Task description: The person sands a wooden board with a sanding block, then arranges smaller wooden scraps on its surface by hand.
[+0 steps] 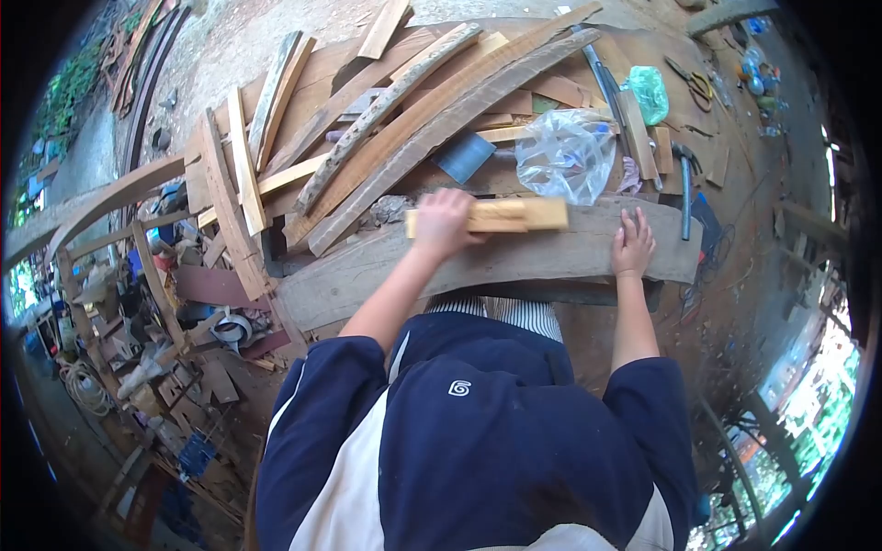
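Note:
My left hand (445, 224) is closed around one end of a light yellow wooden block (519, 216). The block lies lengthwise over a broad grey plank (542, 254) in front of my body, its far end pointing right. Whether its underside touches the plank cannot be seen. My right hand (633, 243) rests on the right part of that plank with its fingers stretched out toward the far edge. Just right of this hand, a hammer (685, 197) with a blue handle lies across the plank's far edge.
Several long wood strips (459, 124) are piled beyond the plank. A clear plastic bag (567, 156), a green bag (648, 95), a blue-grey sheet (465, 158) and pliers (700, 90) with yellow handles lie on the work surface. Cluttered scrap (147, 367) stands at left.

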The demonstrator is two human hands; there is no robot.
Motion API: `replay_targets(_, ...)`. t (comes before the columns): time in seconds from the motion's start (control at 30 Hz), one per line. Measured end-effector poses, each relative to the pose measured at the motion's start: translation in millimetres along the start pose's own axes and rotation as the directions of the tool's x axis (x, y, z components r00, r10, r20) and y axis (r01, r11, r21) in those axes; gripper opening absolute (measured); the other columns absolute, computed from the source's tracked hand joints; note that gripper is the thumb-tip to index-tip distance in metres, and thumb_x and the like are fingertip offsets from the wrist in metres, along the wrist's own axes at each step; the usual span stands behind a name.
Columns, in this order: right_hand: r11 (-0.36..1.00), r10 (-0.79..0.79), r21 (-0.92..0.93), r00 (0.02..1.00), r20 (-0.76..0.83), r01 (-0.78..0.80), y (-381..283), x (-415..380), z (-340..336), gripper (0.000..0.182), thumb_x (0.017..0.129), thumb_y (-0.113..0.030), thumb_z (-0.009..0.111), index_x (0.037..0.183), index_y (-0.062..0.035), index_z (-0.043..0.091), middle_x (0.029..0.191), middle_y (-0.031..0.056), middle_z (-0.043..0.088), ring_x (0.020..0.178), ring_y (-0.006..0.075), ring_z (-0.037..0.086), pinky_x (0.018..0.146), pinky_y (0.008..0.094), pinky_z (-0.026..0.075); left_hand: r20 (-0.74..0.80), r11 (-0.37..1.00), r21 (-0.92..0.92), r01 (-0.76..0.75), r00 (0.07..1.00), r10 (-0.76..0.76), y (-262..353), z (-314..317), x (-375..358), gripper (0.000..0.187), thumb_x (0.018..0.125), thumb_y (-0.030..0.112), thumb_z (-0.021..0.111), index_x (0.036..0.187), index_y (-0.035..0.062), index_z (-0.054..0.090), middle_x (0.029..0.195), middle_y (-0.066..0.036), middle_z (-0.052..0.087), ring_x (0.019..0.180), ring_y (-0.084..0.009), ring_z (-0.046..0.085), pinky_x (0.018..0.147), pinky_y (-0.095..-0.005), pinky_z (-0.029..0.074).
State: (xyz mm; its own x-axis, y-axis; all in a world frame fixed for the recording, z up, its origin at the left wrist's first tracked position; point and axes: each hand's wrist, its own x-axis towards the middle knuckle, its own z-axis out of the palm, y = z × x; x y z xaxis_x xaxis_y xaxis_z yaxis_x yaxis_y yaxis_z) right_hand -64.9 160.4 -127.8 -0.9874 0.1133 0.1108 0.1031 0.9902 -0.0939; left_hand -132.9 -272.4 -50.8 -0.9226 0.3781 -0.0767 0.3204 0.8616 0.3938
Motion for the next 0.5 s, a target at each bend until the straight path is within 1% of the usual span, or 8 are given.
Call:
replay_targets(0.07,1.000,0.007,-0.014,1.000,-0.001,-0.007,-1,0,-1,0.048,0.093,-0.031,0.057,0.140,-0.0348,0.058,0.155,0.0003,0.046,0.137,0.0269,0.045,0.112,0.0488,0.033,-0.124,0.991,0.085,0.103,0.988,-0.092,-33,-20,12,0.065,0.054,0.049,0.093,0.101,0.0110,0.071,0.099,-0.005,0.069,0.093,-0.0247,0.066,0.083,-0.0411,0.051)
replay_targets(0.17,1.000,0.010,0.012,1.000,0.001,-0.010,-3,0,-5,0.047,0.092,-0.030,0.058,0.139,-0.0350,0.058,0.154,-0.0002,0.046,0.137,0.0264,0.045,0.112,0.0488,0.033,-0.223,0.927,0.253,0.278,0.949,-0.223,-75,-41,34,0.066,0.064,0.060,0.086,0.105,0.0105,0.071,0.107,-0.007,0.070,0.102,-0.0234,0.066,0.089,-0.0412,0.050)
replay_targets(0.23,0.999,0.000,0.034,1.000,0.005,0.000,-4,1,-7,0.048,0.091,-0.031,0.058,0.139,-0.0353,0.058,0.153,-0.0006,0.047,0.137,0.0258,0.045,0.111,0.0485,0.033,-0.180,0.892,0.222,0.393,0.916,-0.359,-105,-38,49,0.070,0.067,0.062,0.084,0.112,0.0104,0.069,0.117,-0.007,0.068,0.114,-0.0254,0.063,0.097,-0.0414,0.047)
replay_targets(0.27,0.999,0.022,0.035,1.000,-0.001,-0.022,-5,0,-9,0.048,0.091,-0.031,0.058,0.139,-0.0353,0.058,0.153,-0.0006,0.047,0.137,0.0258,0.045,0.111,0.0485,0.033,-0.176,0.899,0.230,0.373,0.924,-0.338,-97,-44,58,0.070,0.067,0.062,0.084,0.112,0.0104,0.069,0.117,-0.007,0.068,0.114,-0.0254,0.063,0.097,-0.0414,0.047)
replay_targets(0.33,0.999,0.015,0.035,1.000,0.009,-0.015,-6,2,-11,0.048,0.091,-0.031,0.059,0.139,-0.0359,0.058,0.152,-0.0010,0.047,0.137,0.0249,0.045,0.111,0.0477,0.033,-0.142,0.785,0.352,0.509,0.858,-0.493,-78,-55,79,0.073,0.071,0.060,0.082,0.121,0.0105,0.065,0.124,-0.008,0.065,0.124,-0.0280,0.057,0.104,-0.0430,0.042)
replay_targets(0.37,0.999,0.035,0.034,0.999,0.002,-0.035,-5,3,-10,0.048,0.091,-0.031,0.059,0.139,-0.0359,0.058,0.152,-0.0010,0.047,0.137,0.0249,0.045,0.111,0.0477,0.033,-0.141,0.794,0.358,0.491,0.869,-0.474,-63,-54,97,0.073,0.071,0.060,0.082,0.121,0.0105,0.065,0.124,-0.008,0.065,0.124,-0.0280,0.057,0.104,-0.0430,0.042)
replay_targets(0.43,0.999,0.029,0.036,0.999,0.021,-0.029,-4,1,-9,0.048,0.090,-0.031,0.060,0.138,-0.0363,0.058,0.152,-0.0013,0.047,0.137,0.0241,0.045,0.111,0.0470,0.033,-0.290,0.873,0.341,0.348,0.923,-0.254,-25,-44,133,0.065,0.080,0.051,0.077,0.129,0.0119,0.060,0.127,-0.009,0.062,0.127,-0.0303,0.054,0.107,-0.0446,0.039)
replay_targets(0.5,0.998,0.053,0.045,0.998,0.019,-0.054,-3,0,-8,0.048,0.089,-0.031,0.061,0.137,-0.0365,0.059,0.151,-0.0015,0.048,0.137,0.0232,0.045,0.110,0.0466,0.033,-0.182,0.992,0.126,-0.003,0.983,0.026,10,-29,183,0.062,0.083,0.047,0.075,0.130,0.0114,0.060,0.129,-0.007,0.064,0.128,-0.0290,0.054,0.107,-0.0465,0.040)
